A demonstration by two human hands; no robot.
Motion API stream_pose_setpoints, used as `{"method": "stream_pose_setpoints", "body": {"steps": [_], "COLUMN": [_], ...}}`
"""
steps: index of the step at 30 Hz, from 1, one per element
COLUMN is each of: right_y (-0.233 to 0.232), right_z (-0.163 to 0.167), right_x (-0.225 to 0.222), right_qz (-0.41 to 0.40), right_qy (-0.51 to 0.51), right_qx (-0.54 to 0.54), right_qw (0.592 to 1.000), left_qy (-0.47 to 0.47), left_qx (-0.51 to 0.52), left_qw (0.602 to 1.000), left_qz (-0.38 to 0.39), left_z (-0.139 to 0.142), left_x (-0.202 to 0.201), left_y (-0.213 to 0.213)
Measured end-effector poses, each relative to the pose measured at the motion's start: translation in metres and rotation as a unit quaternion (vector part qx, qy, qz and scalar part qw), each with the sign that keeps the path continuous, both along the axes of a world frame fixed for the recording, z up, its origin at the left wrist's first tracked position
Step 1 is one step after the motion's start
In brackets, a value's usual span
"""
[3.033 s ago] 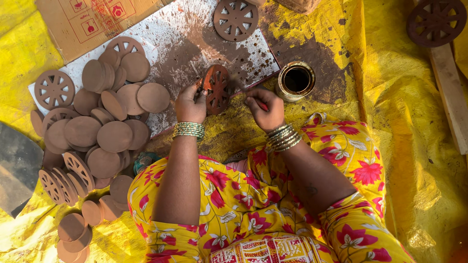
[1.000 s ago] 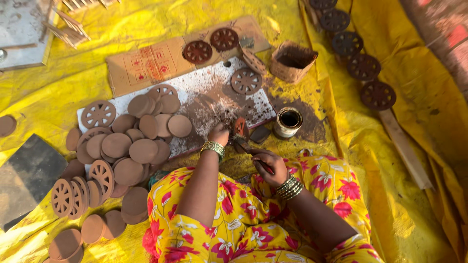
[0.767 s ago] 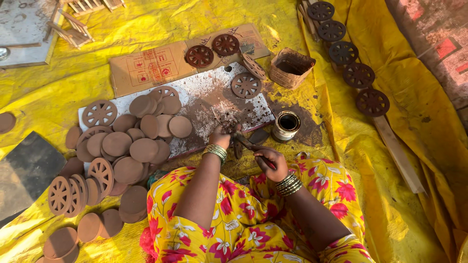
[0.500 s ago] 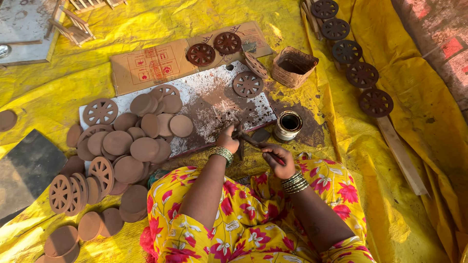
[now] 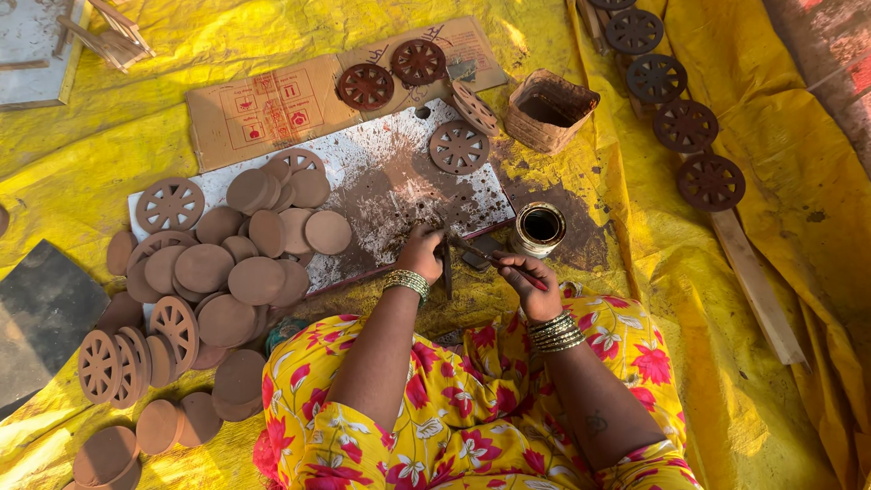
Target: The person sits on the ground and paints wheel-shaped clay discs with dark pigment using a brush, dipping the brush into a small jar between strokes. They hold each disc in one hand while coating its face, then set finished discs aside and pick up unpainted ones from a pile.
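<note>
Left hand [image 5: 423, 254]: bare, stack of gold bangles [image 5: 406, 283] at wrist. Right hand [image 5: 533, 283]: wider bangle stack [image 5: 556, 333]. Garment [image 5: 472, 426]: yellow, red and white floral print.

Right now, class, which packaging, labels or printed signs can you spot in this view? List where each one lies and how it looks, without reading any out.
Flattened cardboard box: top centre on the yellow sheet, above the white board; brown, with small red printed symbols and a pale label.
Its right-hand flap: brown with dark markings; two dark spoked clay wheels lie on the card.
No screens in view.
</note>
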State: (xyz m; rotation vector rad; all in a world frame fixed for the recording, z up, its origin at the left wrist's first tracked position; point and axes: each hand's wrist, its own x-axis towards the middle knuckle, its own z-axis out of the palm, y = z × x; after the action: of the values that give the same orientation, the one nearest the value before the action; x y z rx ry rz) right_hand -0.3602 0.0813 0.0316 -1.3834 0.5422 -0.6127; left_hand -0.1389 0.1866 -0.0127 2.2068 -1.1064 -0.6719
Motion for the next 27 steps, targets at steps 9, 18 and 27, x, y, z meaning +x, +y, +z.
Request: {"method": "stream_pose_setpoints", "body": {"steps": [9, 18, 27], "right_y": [-0.027, -0.045, -0.049], "right_z": [-0.019, -0.034, -0.038], "right_x": [0.008, 0.006, 0.014], "right_qz": [-0.03, -0.073, -0.03], "right_qy": [-0.036, -0.087, 0.012], "right_qx": [0.058, 0.157, -0.189], "right_qw": [0.997, 0.981, 0.982], "left_qy": [-0.106, -0.145, -0.124], "left_qx": [0.08, 0.075, 0.044], "left_qw": [0.991, 0.986, 0.991], "left_qz": [-0.03, -0.025, 0.029], "left_z": [0.013, 0.013, -0.031], "left_x": [0.013, 0.014, 0.023], "left_y": [-0.014, -0.025, -0.045]}}
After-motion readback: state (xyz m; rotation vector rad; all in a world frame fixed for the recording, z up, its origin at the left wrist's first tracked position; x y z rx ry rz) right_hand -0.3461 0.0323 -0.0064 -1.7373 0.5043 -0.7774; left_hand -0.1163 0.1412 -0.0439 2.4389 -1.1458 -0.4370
